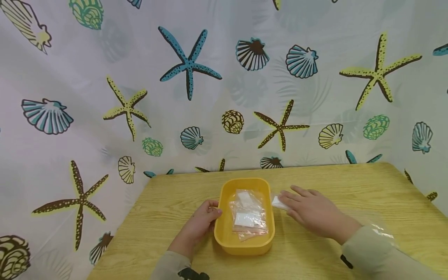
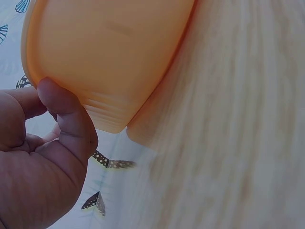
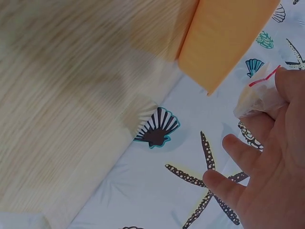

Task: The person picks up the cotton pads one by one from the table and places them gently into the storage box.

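A yellow plastic tub (image 1: 245, 251) stands on the table, with several small clear zip bags (image 1: 249, 218) holding white pieces inside. My left hand (image 1: 203, 217) grips the tub's left wall, thumb at the rim; the left wrist view shows the thumb and curled fingers of this hand (image 2: 52, 148) at the tub's edge. Just right of the tub, my right hand (image 1: 311, 212) pinches a small zip bag (image 1: 279, 202) with something white in it. In the right wrist view the bag (image 3: 261, 95) shows a red seal line between thumb and finger, apart from the tub (image 3: 228, 43).
A wood-grain table (image 1: 154, 225) lies under everything. Clear plastic (image 1: 383, 232) lies on it near my right forearm. Behind the table hangs a white curtain (image 1: 217, 101) printed with shells and starfish.
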Action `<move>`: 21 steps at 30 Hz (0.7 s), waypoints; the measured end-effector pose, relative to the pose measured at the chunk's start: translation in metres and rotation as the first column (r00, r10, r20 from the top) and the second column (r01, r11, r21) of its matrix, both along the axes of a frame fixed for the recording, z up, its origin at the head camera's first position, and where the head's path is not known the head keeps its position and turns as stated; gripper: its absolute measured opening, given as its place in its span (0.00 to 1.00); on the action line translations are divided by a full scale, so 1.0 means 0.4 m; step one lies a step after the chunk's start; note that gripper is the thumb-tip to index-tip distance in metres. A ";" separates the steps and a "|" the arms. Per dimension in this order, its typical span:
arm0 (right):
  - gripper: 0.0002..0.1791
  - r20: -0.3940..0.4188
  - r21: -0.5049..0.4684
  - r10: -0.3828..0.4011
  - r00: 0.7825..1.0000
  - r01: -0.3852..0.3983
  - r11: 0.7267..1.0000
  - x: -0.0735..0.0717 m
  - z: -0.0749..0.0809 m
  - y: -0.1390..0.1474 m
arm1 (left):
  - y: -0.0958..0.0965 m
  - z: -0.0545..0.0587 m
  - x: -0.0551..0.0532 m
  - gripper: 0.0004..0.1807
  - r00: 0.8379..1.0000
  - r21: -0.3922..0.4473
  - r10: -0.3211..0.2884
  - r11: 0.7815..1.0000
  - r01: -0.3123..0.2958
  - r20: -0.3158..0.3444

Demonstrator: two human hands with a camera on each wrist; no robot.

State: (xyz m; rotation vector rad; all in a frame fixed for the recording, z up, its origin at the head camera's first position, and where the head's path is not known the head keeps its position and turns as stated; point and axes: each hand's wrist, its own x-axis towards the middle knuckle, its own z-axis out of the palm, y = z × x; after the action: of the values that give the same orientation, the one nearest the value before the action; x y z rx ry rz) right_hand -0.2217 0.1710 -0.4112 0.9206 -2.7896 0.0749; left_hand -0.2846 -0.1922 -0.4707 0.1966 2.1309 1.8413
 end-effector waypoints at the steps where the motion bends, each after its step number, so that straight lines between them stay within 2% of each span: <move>1: 0.28 -0.007 0.001 0.003 1.000 -0.003 1.000 -0.002 0.000 -0.004 | -0.001 -0.001 0.000 0.22 1.000 0.002 -0.003 1.000 0.003 0.000; 12: 0.27 -0.055 -0.002 0.040 0.998 -0.040 0.999 -0.020 0.001 -0.038 | -0.003 -0.001 0.004 0.22 1.000 -0.007 -0.013 1.000 0.013 -0.004; 21: 0.27 -0.022 -0.015 0.036 0.999 -0.037 0.999 -0.021 0.013 -0.063 | 0.001 0.003 0.009 0.22 1.000 0.005 -0.007 1.000 0.007 -0.002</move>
State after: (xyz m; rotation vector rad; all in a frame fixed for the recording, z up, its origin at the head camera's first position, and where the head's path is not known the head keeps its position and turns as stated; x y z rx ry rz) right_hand -0.2303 0.1459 -0.4062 0.9630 -2.7488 0.0913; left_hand -0.2810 -0.1919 -0.4695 0.2079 2.1244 1.8436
